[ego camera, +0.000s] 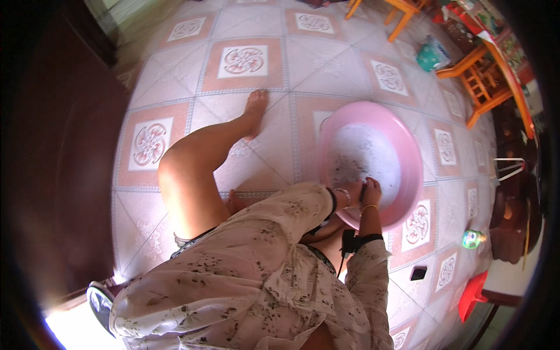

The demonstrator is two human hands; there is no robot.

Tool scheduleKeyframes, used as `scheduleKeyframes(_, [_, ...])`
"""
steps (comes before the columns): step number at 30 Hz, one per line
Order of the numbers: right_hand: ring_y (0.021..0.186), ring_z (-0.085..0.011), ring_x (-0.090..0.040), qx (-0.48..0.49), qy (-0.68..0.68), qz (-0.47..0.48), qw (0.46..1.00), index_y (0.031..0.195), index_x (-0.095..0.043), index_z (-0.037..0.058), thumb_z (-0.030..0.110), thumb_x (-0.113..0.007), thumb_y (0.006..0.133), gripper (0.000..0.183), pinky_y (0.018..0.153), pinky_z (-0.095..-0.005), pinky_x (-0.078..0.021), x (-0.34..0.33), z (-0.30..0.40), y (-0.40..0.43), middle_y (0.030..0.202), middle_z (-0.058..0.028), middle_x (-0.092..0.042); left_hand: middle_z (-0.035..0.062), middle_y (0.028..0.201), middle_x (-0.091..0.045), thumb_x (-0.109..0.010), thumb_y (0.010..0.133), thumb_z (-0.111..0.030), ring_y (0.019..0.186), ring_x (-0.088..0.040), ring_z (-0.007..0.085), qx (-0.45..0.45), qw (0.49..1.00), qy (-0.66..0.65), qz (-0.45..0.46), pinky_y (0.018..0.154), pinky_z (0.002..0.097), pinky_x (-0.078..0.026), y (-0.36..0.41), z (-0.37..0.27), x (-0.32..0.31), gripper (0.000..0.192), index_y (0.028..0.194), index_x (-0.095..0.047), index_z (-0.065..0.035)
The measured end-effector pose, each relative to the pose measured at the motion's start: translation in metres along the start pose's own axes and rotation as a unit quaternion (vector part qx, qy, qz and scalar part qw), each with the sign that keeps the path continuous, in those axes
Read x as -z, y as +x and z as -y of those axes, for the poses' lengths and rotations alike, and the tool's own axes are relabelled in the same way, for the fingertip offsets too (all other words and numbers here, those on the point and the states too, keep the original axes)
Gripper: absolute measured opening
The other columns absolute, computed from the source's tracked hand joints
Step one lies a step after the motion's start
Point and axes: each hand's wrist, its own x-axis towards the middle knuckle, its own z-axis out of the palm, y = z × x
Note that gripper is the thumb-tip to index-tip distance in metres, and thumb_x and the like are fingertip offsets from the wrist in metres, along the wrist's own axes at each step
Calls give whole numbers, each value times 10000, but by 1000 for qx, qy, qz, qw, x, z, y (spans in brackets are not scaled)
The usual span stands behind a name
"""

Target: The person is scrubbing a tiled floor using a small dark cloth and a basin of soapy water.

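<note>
A round pink plastic basin (412, 175) stands on the tiled floor, with whitish, sudsy-looking contents (385, 151) and dark specks or a dark patterned area at their left part. My left hand (352, 192), with a bracelet at its wrist, and my right hand (371, 192), with a thin yellow bracelet, are close together over the near part of the basin. A small dark thing (362, 192) shows between them. What it is, and which hand grips it, I cannot tell.
Right of the basin, a green bottle (471, 239), a small black flat object (418, 273) and a red plastic thing (472, 295) are on the floor. Wooden chairs (481, 85) and a teal container (428, 57) stand at the upper right. My bare leg (192, 175) extends left of the basin.
</note>
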Motion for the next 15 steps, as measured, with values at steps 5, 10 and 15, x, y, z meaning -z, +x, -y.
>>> scheduleKeyframes(5, [1120, -326, -588, 74, -287, -76, 952, 1276, -553, 31, 410, -510, 936, 511, 898, -429, -491, 29, -5, -7, 1215, -189, -616, 243, 1120, -613, -749, 729, -192, 1061, -595, 405, -113, 990, 59, -66, 870, 471, -500, -6, -2, 35, 653, 1277, -427, -40])
scheduleKeyframes(10, [956, -358, -650, 255, -458, 60, 850, 1143, -660, 95, 358, -618, 871, 380, 871, -424, -497, 36, 30, -23, 1019, -206, -679, 226, 1071, -622, -865, 585, -266, 989, -621, 378, -79, 971, -113, -195, 833, 423, -518, 6, 15, 103, 821, 1243, -440, -20])
scheduleKeyframes(15, [925, -248, -663, 215, -385, 100, 892, 1100, -674, 70, 196, -685, 833, 295, 841, -339, -497, 3, 113, -59, 1011, -158, -698, 133, 892, -642, -908, 554, -350, 828, -662, 216, -21, 925, -227, -304, 482, 347, -565, -1, 62, 195, 844, 1189, -466, -11])
